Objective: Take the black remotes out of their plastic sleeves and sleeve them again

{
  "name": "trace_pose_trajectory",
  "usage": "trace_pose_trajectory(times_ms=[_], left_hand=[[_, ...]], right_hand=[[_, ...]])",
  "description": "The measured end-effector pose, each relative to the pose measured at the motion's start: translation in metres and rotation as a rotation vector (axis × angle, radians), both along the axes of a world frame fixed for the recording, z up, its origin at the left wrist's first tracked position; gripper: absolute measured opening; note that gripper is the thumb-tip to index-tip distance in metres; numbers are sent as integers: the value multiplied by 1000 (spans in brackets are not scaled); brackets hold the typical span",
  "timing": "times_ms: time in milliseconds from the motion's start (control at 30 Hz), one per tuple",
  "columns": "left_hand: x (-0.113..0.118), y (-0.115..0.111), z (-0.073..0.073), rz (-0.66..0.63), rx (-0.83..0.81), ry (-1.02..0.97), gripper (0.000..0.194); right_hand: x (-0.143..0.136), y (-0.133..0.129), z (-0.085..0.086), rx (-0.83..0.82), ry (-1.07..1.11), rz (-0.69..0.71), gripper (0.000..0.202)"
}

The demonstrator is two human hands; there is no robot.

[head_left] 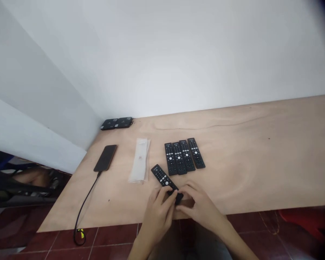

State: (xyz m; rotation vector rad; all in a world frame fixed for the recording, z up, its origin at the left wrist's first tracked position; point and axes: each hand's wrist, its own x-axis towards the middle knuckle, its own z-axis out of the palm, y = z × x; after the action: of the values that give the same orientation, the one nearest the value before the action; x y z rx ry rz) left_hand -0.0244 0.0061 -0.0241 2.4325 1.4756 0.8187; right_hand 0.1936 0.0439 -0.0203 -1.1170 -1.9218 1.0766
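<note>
A black remote control [162, 176] lies tilted near the table's front edge, its lower end between my two hands. My left hand [161, 207] has its fingers closed on the lower part of this remote. At the remote's bottom end, the thumb and fingers of my right hand [196, 202] grip its right side. Several more black remotes [179, 157] lie side by side just behind, the rightmost one [196, 152] slightly apart at its lower end. To their left are flat, whitish translucent plastic sleeves [140, 160], overlapping each other.
A dark phone [105, 158] with a black cable [84, 204] hanging over the front edge lies on the wooden table [246, 162]. Two black boxes [116, 123] stand at the back left corner. A white wall [178, 57] rises behind.
</note>
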Motion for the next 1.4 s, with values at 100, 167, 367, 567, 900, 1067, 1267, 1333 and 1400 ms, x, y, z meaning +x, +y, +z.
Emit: trace_pose_trajectory(times_ms=[100,167,367,567,900,1067,1267,1333,1400], left_hand=[[6,-4,0,-25,-23,6,53],[3,-3,-1,-28,-8,-2,53],[-34,18,-3,68,100,6,38],[-52,25,-10,-47,99,-41,37],[-54,22,-8,-34,42,-249,22],[-34,21,3,130,-261,-430,19],[-8,24,8,222,-567,-731,38],[-2,28,7,211,-646,-787,39],[1,31,7,208,-676,-792,42]], right_hand=[[2,-2,2,28,-8,26,34],[9,-1,1,45,-13,28,29],[55,11,-7,50,-32,20,10],[86,17,-14,38,2,-49,13],[87,16,-19,66,8,-109,19],[75,15,-6,95,-84,-89,42],[63,19,0,159,-223,9,52],[61,24,1,174,-219,36,49],[59,29,3,201,-215,65,48]])
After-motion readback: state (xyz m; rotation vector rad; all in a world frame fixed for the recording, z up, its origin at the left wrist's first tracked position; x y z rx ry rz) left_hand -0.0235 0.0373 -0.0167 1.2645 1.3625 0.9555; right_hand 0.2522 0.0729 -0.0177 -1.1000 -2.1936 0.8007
